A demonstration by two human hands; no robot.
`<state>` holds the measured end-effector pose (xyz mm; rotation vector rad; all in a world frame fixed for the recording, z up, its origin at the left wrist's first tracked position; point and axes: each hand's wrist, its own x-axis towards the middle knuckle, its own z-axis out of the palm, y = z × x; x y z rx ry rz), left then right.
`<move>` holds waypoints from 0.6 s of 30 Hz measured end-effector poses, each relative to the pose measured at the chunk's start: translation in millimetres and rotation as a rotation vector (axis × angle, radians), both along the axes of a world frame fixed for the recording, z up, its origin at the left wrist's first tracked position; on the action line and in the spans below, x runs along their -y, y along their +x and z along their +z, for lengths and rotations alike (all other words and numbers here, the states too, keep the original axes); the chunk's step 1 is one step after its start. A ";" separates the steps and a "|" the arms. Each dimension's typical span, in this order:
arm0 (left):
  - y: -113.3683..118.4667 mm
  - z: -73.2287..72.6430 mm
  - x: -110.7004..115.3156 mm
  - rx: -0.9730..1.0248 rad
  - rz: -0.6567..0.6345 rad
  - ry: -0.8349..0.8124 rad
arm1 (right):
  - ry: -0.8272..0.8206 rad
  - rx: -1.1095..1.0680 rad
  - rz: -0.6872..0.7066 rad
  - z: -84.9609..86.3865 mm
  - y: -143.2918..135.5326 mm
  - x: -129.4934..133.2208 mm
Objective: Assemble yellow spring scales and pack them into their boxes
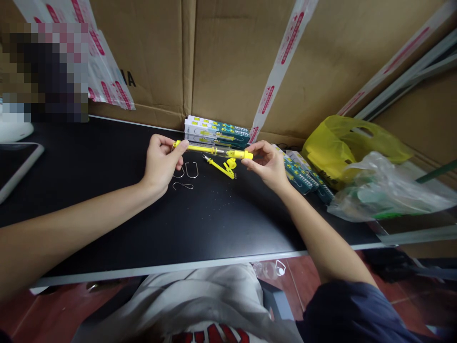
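Note:
A long yellow tool with a clear tube (219, 151) is held level above the black table by both hands. My left hand (163, 159) pinches its left end between thumb and fingers. At its thick yellow right end, the thumb and fingers of my right hand (266, 164) are closed on it. Beneath it lie a slim yellow part (220, 167) with a dark tip and a small round yellow piece (231, 164). Metal hooks and loops (192, 170) rest beside my left hand, one twisted hook (183, 186) nearer the front.
Printed boxes (202, 129) are stacked at the back of the black table (200, 228). More boxes (303, 178) lie right of my right hand, beside a yellow bag (332, 147) and a clear plastic bag (389, 190). A tablet-like device (17, 164) sits far left. Cardboard stands behind.

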<state>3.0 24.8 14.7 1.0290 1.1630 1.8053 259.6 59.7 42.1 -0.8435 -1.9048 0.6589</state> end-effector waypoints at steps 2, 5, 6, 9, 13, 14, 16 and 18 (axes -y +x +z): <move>0.4 0.6 0.1 0.002 0.002 -0.011 | -0.015 -0.009 0.002 -1.7 0.2 -0.6; 0.6 0.8 0.0 -0.003 0.007 -0.023 | -0.010 -0.016 0.008 -2.4 0.3 -0.8; 0.5 0.6 -0.1 -0.005 0.008 -0.024 | -0.008 -0.019 0.014 -2.2 0.3 -0.7; 0.0 -0.2 -0.5 -0.005 0.007 -0.015 | -0.007 -0.021 0.018 -0.7 -0.3 0.2; 0.2 0.3 0.2 -0.004 0.003 -0.006 | -0.001 -0.017 0.001 1.3 -1.4 1.1; 0.5 0.7 0.4 -0.003 0.002 -0.006 | 0.001 -0.017 -0.001 1.6 -1.5 1.2; 0.8 1.3 0.8 -0.002 0.002 -0.012 | 0.002 -0.016 -0.003 1.5 -1.4 1.0; 1.0 1.7 0.8 -0.002 0.008 -0.022 | 0.002 -0.021 0.001 0.9 -1.0 0.7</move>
